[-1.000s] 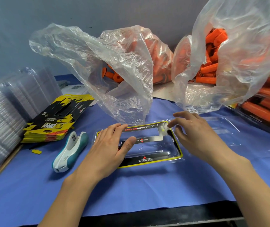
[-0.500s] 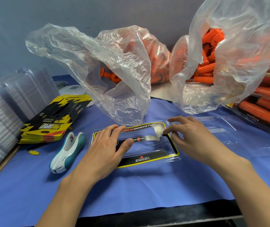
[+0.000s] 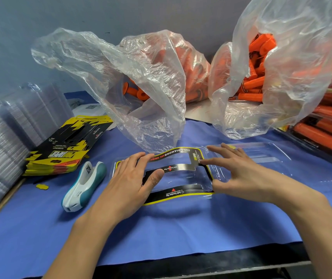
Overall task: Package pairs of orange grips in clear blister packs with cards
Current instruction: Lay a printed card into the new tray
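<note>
1. While the card lies in the blister pack at table centre, the left hand presses flat-fingered on its 9 o'clock end. The right hand, fingers spread, touches its 3 o'clock end with the fingertips.
2. Recommended: seat every card edge flush, cut-outs over the cavities, before fetching orange grips, which are bagged at 12 to 2 o'clock.
3. Not verifiable: whether the card is fully seated. The left hand covers the card's left end, and the clear lid half at 3 o'clock is faint.
</note>
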